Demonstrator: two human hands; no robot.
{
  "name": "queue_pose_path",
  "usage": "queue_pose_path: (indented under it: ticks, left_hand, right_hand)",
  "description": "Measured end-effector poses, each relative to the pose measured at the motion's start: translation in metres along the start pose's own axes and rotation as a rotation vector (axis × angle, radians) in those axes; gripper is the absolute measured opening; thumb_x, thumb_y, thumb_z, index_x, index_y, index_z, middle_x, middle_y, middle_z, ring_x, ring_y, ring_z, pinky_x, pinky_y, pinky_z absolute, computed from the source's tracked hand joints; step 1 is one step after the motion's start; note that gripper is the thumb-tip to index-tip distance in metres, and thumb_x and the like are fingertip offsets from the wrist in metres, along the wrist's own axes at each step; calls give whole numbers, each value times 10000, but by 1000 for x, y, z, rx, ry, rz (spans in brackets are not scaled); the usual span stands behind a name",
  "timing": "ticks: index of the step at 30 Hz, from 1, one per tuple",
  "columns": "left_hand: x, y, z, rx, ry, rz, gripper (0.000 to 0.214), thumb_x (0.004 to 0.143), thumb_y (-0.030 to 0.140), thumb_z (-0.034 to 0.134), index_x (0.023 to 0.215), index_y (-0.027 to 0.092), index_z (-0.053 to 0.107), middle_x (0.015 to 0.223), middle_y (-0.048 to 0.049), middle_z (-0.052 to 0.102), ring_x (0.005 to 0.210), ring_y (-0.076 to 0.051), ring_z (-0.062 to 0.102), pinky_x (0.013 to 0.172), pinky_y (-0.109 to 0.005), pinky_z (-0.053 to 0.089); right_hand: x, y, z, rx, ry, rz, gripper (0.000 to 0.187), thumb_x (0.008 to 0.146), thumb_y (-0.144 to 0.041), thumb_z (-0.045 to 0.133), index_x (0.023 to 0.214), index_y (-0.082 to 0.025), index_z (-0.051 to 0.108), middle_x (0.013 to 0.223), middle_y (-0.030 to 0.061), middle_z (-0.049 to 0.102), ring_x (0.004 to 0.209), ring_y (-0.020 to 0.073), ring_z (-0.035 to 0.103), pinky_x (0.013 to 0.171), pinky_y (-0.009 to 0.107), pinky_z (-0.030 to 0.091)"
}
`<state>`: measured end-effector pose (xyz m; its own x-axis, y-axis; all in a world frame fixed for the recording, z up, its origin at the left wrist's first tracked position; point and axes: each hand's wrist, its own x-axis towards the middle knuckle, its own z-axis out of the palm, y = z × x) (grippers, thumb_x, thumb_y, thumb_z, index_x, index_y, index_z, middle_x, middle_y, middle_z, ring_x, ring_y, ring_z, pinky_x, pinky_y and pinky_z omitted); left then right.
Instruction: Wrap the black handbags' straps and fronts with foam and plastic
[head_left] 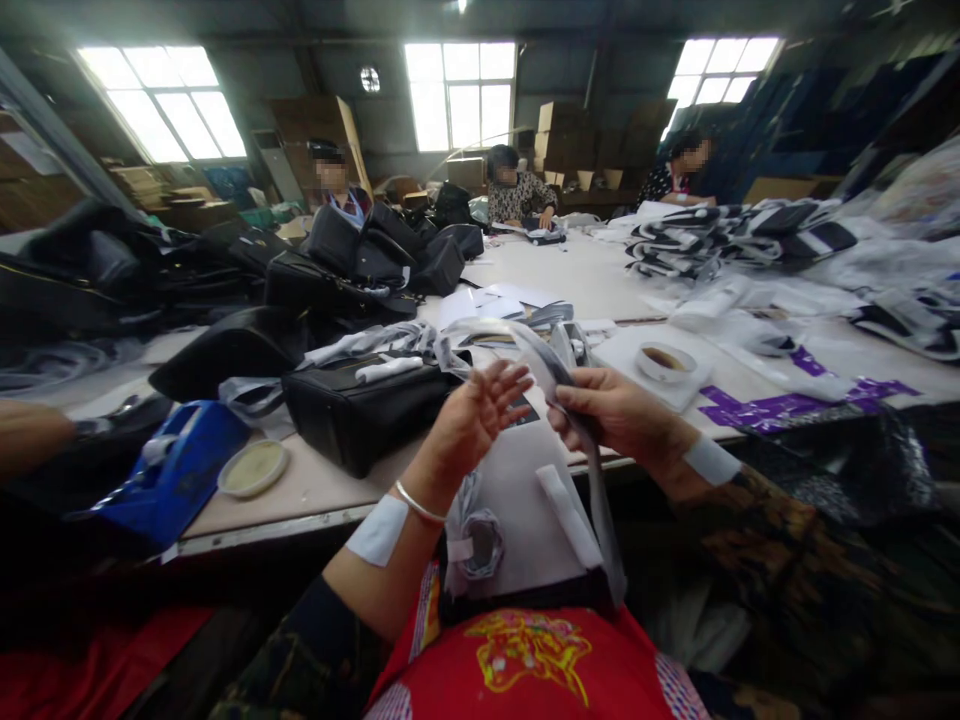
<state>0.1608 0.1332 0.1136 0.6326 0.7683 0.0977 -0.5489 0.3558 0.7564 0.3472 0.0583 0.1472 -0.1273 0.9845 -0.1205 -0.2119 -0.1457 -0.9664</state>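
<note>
My right hand (600, 405) is closed around a long grey strap (598, 490), which looks wrapped in thin plastic and arches up over the table's edge. Beside it, with fingers spread, my left hand (487, 410) is open and appears to hold nothing. Against my red apron (525, 655) leans a pale, flat-faced bag (517, 500), below both hands. A rolled white strip (568, 515) lies along its right side, and a wrapped ring-shaped part (476, 542) hangs at its left.
A black handbag (360, 405) stands left of my hands, near a blue tape dispenser (184, 465) and a tape roll (253, 468). Another tape roll (665, 362) lies to the right by purple tape strips (806, 400). Several people sit across the table; an arm (34, 437) reaches in from the left.
</note>
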Motion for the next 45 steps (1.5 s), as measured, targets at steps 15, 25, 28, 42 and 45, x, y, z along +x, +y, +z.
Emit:
queue_pose_path:
  ticks: [15,25,28,42,45]
  left_hand:
    - [-21,-17,-9,156,239,36,271,862,367,705,960,117,671,786,-85,766,723,-193,730,731,-320,576]
    - [-15,-35,-3,128,353,90,288,862,401,698,968,135,668,823,-82,769,675,-179,713,616,-275,560]
    - [-22,-42,0,214,345,11,376,856,466,687,1035,136,677,919,-108,776,443,-98,577,374,-198,399]
    - [-5,15,12,49,281,64,377,974,427,559,1101,88,663,903,-143,769,880,-251,743,888,-413,550]
    - [15,43,19,23,345,72,283,1015,320,482,976,96,651,773,-86,741,742,-209,737,837,-402,557]
  right_hand:
    - [14,59,25,-189,94,21,588,789,-724,657,937,-157,693,837,65,717,673,148,659,556,237,511]
    - [-1,78,47,-222,75,37,464,796,-601,692,707,-145,695,638,55,706,502,140,609,455,238,469]
    - [7,73,46,-145,107,12,420,756,-568,734,718,-151,690,643,52,709,551,171,662,501,271,541]
    - [-23,89,57,-251,162,29,422,792,-586,694,664,-198,587,585,21,685,471,158,634,461,268,502]
    - [-45,104,54,-271,138,137,455,761,-643,684,635,-234,530,553,-15,663,482,180,637,470,296,505]
